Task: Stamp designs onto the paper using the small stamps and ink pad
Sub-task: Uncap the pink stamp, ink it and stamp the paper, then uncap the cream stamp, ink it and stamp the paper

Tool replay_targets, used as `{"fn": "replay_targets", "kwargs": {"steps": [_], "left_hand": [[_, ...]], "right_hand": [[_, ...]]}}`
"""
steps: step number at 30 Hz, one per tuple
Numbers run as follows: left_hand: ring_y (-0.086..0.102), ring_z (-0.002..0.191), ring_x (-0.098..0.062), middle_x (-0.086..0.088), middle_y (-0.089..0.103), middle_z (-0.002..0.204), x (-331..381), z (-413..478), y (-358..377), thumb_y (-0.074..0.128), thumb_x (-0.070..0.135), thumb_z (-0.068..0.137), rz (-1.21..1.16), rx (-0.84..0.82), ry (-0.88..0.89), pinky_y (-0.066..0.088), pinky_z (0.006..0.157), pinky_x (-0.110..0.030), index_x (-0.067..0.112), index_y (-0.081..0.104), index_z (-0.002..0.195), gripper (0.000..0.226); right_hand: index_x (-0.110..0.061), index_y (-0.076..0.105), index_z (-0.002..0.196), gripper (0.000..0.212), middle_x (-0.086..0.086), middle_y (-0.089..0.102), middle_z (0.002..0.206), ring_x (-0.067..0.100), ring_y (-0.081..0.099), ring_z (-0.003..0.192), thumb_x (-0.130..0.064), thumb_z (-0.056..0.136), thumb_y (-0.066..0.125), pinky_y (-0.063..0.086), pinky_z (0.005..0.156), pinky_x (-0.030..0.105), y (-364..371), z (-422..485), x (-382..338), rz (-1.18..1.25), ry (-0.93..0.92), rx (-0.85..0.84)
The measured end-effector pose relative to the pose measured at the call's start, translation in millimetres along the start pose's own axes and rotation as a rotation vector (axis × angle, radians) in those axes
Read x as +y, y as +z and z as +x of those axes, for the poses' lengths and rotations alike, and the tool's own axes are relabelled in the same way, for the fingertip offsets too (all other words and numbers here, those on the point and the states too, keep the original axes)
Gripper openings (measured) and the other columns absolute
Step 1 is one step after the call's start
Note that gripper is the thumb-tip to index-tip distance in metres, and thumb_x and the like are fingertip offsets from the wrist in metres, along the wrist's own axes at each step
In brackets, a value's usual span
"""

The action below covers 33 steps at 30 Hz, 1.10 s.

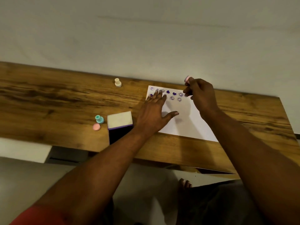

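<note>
White paper (183, 120), purple heart and smiley prints; pink stamp (187, 78); cream stamp (117, 82); teal stamp (99, 119); pink cap (96, 127); purple ink pad (119, 127), cream lid; brown wood-grain table (56, 98).

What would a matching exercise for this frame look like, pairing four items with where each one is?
Items:
1. pink stamp
2. cream stamp
3. teal stamp
4. left hand

Places:
A. flat on the paper
B. beside the ink pad
C. held in the right hand
D. alone near the table's far edge

Pairs: 1-C, 2-D, 3-B, 4-A
</note>
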<state>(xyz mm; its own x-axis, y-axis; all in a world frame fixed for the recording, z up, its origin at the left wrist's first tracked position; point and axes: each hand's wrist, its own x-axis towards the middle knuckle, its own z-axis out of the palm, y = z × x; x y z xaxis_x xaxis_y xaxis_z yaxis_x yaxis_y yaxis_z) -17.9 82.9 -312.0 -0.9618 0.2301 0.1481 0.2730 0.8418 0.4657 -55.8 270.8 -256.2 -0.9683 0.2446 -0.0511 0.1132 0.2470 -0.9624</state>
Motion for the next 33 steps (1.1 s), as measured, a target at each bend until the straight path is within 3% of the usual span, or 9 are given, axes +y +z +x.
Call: {"fn": "replay_targets", "kwargs": {"steps": [5, 10, 11, 13, 15, 17, 21, 27, 33], "left_hand": [[0.033, 0.154, -0.021, -0.008, 0.044, 0.162, -31.4, -22.8, -56.2, 0.055, 0.068, 0.096, 0.014, 0.135, 0.018, 0.017, 0.127, -0.037, 0.016, 0.051, 0.153, 0.077], [0.048, 0.143, -0.016, -0.001, 0.059, 0.15, -78.3, -74.1, -110.8, 0.06, 0.06, 0.097, 0.09, 0.241, -0.024, 0.03, 0.123, -0.037, 0.023, 0.064, 0.139, 0.056], [0.055, 0.133, -0.013, 0.002, 0.066, 0.139, -89.1, -86.4, -118.7, 0.063, 0.056, 0.097, 0.079, 0.286, -0.034, 0.038, 0.118, -0.036, 0.024, 0.068, 0.131, 0.047], [0.063, 0.107, -0.01, 0.006, 0.072, 0.112, -109.3, -109.9, -129.3, 0.072, 0.047, 0.093, 0.059, 0.379, -0.082, 0.053, 0.093, -0.033, 0.024, 0.07, 0.112, 0.029], [0.062, 0.087, -0.009, 0.009, 0.069, 0.094, -126.9, -129.3, -133.6, 0.078, 0.039, 0.088, 0.043, 0.413, -0.156, 0.052, 0.071, -0.034, 0.023, 0.069, 0.098, 0.021], [0.058, 0.076, -0.006, 0.013, 0.066, 0.085, -141.3, -143.7, -135.8, 0.078, 0.041, 0.085, 0.015, 0.393, -0.25, 0.051, 0.063, -0.035, 0.024, 0.068, 0.091, 0.021], [0.057, 0.073, 0.003, 0.017, 0.066, 0.088, -160.9, -153.0, -133.3, 0.062, 0.066, 0.07, -0.078, 0.323, -0.464, 0.044, 0.061, -0.023, 0.034, 0.066, 0.093, 0.04], [0.059, 0.086, 0.004, 0.017, 0.067, 0.103, -178.1, -153.3, -119.4, 0.076, 0.069, 0.067, -0.047, 0.204, -0.489, 0.043, 0.065, -0.014, 0.033, 0.074, 0.113, 0.058], [0.062, 0.086, -0.002, 0.014, 0.067, 0.103, -179.5, -154.6, -112.8, 0.082, 0.058, 0.076, -0.046, 0.229, -0.419, 0.049, 0.066, -0.022, 0.03, 0.078, 0.111, 0.045]], "right_hand": [[-0.02, 0.078, 0.109, 0.025, -0.006, 0.078, 0.09, 0.004, 0.073, 0.081, -0.038, 0.091, 0.074, 0.057, 0.075, 0.021, 38.6, -14.1, -12.4, -0.138, -0.19, -0.14], [-0.018, 0.08, 0.109, 0.028, -0.006, 0.077, 0.093, 0.007, 0.072, 0.084, -0.035, 0.086, 0.081, 0.051, 0.07, 0.012, 102.0, -41.5, -31.3, -0.21, -0.369, -0.349], [-0.02, 0.079, 0.109, 0.029, -0.007, 0.076, 0.092, 0.007, 0.071, 0.082, -0.036, 0.085, 0.081, 0.051, 0.068, 0.013, 116.5, -48.7, -34.6, -0.241, -0.402, -0.397], [-0.025, 0.075, 0.107, 0.03, -0.011, 0.074, 0.09, 0.005, 0.068, 0.08, -0.041, 0.082, 0.082, 0.049, 0.064, 0.013, 142.3, -62.8, -38.9, -0.315, -0.45, -0.47], [-0.03, 0.072, 0.106, 0.03, -0.017, 0.07, 0.089, 0.001, 0.066, 0.079, -0.046, 0.082, 0.081, 0.048, 0.062, 0.01, 161.2, -75.6, -42.4, -0.366, -0.508, -0.536], [-0.032, 0.072, 0.107, 0.029, -0.019, 0.068, 0.088, -0.001, 0.064, 0.077, -0.046, 0.084, 0.079, 0.048, 0.063, 0.013, 176.4, -87.5, -44.0, -0.423, -0.602, -0.616], [-0.029, 0.074, 0.116, 0.031, -0.016, 0.074, 0.098, 0.002, 0.066, 0.077, -0.041, 0.087, 0.074, 0.057, 0.067, 0.024, 191.7, -99.4, -46.3, -0.566, -0.689, -0.698], [-0.028, 0.076, 0.113, 0.031, -0.012, 0.075, 0.097, 0.006, 0.067, 0.081, -0.04, 0.085, 0.074, 0.06, 0.072, 0.032, 209.0, -108.0, -50.8, -0.697, -0.721, -0.733], [-0.03, 0.076, 0.112, 0.028, -0.012, 0.075, 0.096, 0.002, 0.061, 0.078, -0.04, 0.086, 0.076, 0.043, 0.062, 0.016, 222.9, -110.9, -46.7, -0.764, -0.756, -0.74]]}}
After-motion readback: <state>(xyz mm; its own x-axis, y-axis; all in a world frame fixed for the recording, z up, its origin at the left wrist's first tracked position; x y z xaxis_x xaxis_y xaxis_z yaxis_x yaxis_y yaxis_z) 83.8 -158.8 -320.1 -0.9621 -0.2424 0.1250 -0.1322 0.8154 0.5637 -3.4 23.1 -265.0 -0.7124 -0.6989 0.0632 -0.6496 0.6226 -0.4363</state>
